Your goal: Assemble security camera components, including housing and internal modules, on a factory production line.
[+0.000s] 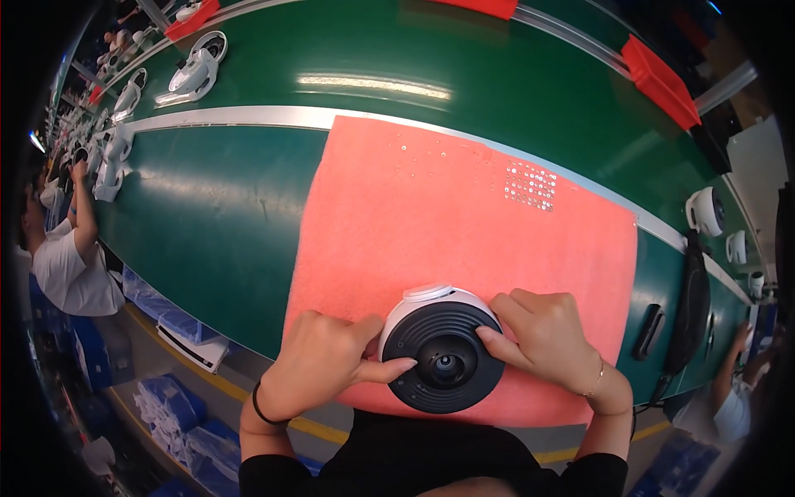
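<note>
A round camera unit (443, 352) with a white body and a black front ring around a lens lies at the near edge of a salmon-pink mat (431, 215). My left hand (319, 360) grips its left side, thumb laid across the black ring. My right hand (542, 335) holds its right side, fingers pressing on the ring's upper right rim. Both hands are on the unit at once. Several tiny silver screws (530, 184) lie in a cluster at the mat's far right.
The mat lies on a green conveyor table (215, 215). White camera units (195, 74) stand along the far left, and another white unit (706, 211) at the right. Red bins (660, 80) sit at the back. A black tool (691, 311) lies right. Other workers sit at both sides.
</note>
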`<state>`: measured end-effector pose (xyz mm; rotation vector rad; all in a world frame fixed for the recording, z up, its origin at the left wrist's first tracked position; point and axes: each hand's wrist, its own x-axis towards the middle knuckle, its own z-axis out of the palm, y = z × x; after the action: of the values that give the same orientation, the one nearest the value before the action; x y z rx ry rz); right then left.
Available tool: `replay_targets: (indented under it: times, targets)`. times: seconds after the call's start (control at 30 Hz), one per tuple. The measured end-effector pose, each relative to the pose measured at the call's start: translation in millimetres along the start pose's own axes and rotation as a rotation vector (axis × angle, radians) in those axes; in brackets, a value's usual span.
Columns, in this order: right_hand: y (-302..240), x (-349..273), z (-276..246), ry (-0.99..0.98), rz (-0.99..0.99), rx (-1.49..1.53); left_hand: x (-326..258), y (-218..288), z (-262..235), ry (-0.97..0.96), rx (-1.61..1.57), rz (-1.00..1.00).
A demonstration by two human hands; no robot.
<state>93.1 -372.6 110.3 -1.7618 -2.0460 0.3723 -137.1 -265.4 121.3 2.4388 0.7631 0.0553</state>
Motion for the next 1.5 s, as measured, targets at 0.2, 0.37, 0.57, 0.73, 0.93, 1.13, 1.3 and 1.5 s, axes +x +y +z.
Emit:
replay_targets:
  times: [0.2,0.37,0.57,0.73,0.93,1.13,1.3,1.5]
  targets:
    - [-23,9,-21,0.029,-0.046,-0.111,0,-3,-1,0.005,0.016,0.007]
    - [-40,3,-9,0.079,-0.331,0.024,2,0,-3,-0.031,0.024,0.004]
    - [-44,5,-15,-0.123,-0.449,0.265,2,2,-3,-0.050,0.043,0.006]
    - [-40,5,-10,0.010,-0.357,0.396,2,1,-6,-0.054,0.059,0.007]
    - [-35,2,-7,-0.127,-0.482,0.333,3,2,-4,-0.074,0.085,0.004]
    - [-16,-4,1,0.012,0.063,0.448,13,3,-13,-0.293,0.110,-0.176]
    - [4,-7,17,-0.427,0.492,1.135,8,-13,25,-0.262,-0.688,-0.088]
    - [-17,0,-2,-0.091,0.231,0.927,1,23,5,0.047,-0.596,0.117]
